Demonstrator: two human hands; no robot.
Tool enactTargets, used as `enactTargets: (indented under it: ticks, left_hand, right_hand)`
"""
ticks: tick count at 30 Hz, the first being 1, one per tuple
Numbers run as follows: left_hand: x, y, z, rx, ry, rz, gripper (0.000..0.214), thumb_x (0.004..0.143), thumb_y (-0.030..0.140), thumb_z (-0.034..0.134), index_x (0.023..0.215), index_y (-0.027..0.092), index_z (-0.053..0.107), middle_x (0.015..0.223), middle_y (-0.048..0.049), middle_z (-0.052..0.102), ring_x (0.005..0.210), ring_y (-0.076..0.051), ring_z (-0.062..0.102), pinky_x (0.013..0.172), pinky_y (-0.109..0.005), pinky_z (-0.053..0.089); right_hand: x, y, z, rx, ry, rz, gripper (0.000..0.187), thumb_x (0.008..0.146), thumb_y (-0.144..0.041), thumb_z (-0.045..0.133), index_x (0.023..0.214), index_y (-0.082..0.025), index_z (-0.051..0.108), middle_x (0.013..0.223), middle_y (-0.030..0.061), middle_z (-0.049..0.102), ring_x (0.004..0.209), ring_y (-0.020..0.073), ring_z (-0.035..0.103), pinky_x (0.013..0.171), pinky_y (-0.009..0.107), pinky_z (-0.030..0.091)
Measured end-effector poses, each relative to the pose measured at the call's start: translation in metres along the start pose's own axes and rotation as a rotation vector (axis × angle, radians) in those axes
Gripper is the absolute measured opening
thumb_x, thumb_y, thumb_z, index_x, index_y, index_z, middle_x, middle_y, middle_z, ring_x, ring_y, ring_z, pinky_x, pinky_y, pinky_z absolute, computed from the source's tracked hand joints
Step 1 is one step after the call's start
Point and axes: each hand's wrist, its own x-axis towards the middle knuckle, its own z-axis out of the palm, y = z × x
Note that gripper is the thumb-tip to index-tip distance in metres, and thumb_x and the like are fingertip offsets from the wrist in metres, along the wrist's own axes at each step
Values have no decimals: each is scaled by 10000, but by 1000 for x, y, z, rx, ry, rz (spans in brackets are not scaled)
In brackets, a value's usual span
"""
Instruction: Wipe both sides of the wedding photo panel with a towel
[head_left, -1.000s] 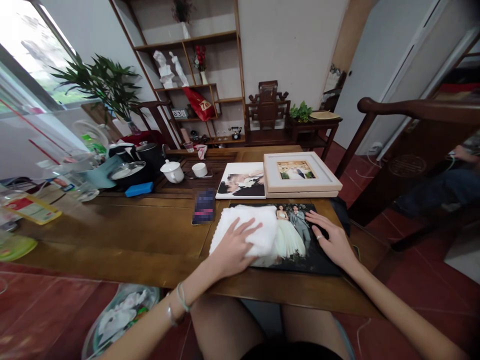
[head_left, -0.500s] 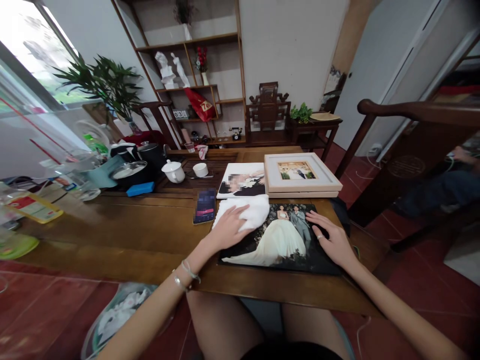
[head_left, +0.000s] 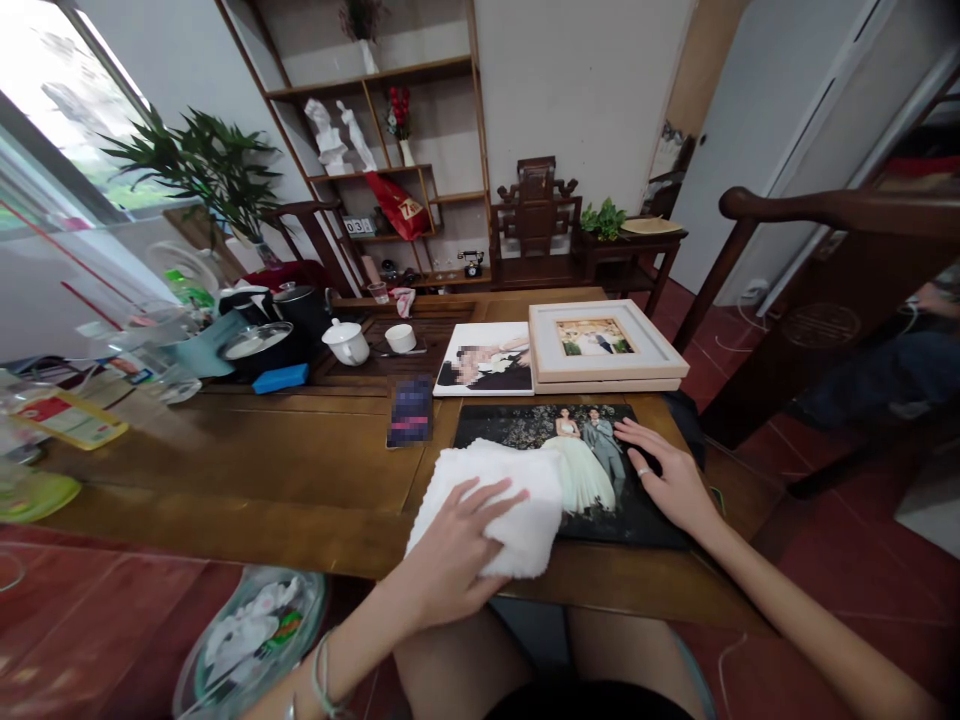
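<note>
My left hand point(head_left: 466, 545) presses a fluffy white cloth point(head_left: 517, 490) down with its fingers. The cloth lies over the left front part of a large dark wedding photo print point(head_left: 510, 425) and hangs a little past its front edge. A couple in a pale gown and a grey suit shows on the uncovered part. My right hand point(head_left: 671, 485) rests on the right side of this print, fingers stretched out, with a ring on one finger.
Behind the print lie a white photo panel point(head_left: 484, 375) and stacked framed pictures point(head_left: 652, 355). A phone point(head_left: 410, 412) sits to the left. Farther left are a lidded white cup point(head_left: 346, 343), a blue sponge point(head_left: 281, 378) and bottles. A waste bin point(head_left: 202, 690) stands below the table.
My left hand has drawn the cloth from the print's back left corner towards me, to its front edge. The back left corner is uncovered now. My right hand has stayed in place.
</note>
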Motion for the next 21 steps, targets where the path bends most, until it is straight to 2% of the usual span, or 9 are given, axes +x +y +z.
enactTargets:
  ticks: [3, 7, 10, 13, 16, 19, 21]
  left_hand:
    - [8, -11, -5, -1, -8, -23, 240, 863, 340, 567, 749, 176, 701, 1429, -69, 466, 1345, -288, 367, 1090, -477, 300]
    - [42, -53, -6, 83, -7, -133, 325, 906, 384, 532, 848, 124, 716, 1353, -176, 523, 1272, -301, 464, 1049, -454, 374]
    - [66, -83, -2, 145, 21, -170, 368, 930, 397, 501, 951, 92, 707, 1325, -200, 541, 1236, -296, 506, 1045, -428, 390]
    - [75, -93, 3, 164, 43, -168, 368, 930, 389, 501, 968, 83, 703, 1315, -205, 547, 1243, -294, 501, 1045, -419, 393]
    - [66, -75, 5, 132, 36, -137, 323, 904, 371, 539, 887, 101, 715, 1343, -189, 528, 1284, -303, 452, 1063, -443, 367]
    - [48, -33, 6, 62, -13, -46, 233, 849, 347, 595, 815, 155, 722, 1447, -96, 437, 1351, -310, 352, 1111, -481, 283]
    - [37, -3, 6, 29, -61, 41, 201, 833, 351, 601, 835, 192, 724, 1506, -28, 351, 1389, -311, 276, 1135, -502, 215]
  right_hand:
    - [0, 1, 0, -3, 2, -4, 302, 878, -238, 468, 1090, -205, 681, 1231, 92, 657, 1235, 251, 550, 1066, 495, 414]
    - [1, 3, 0, 3, 8, -3, 292, 877, -248, 473, 1068, -203, 689, 1203, 95, 673, 1224, 256, 560, 1057, 503, 424]
    - [1, 2, 0, 13, 13, 6, 288, 875, -257, 480, 1060, -204, 694, 1199, 95, 676, 1222, 260, 561, 1054, 503, 428]
    - [1, 1, -1, 18, 14, 12, 289, 874, -262, 483, 1062, -208, 695, 1206, 93, 672, 1224, 262, 560, 1052, 501, 430]
    - [1, -1, -1, 11, 14, 17, 292, 878, -263, 475, 1059, -207, 697, 1207, 93, 672, 1221, 262, 563, 1050, 500, 433]
    - [1, -2, 0, 4, 14, 14, 304, 882, -265, 463, 1061, -199, 698, 1204, 101, 672, 1220, 268, 562, 1052, 514, 426]
    - [2, -3, 0, 7, 14, 11, 311, 883, -267, 459, 1069, -195, 698, 1203, 105, 672, 1219, 272, 563, 1054, 524, 421]
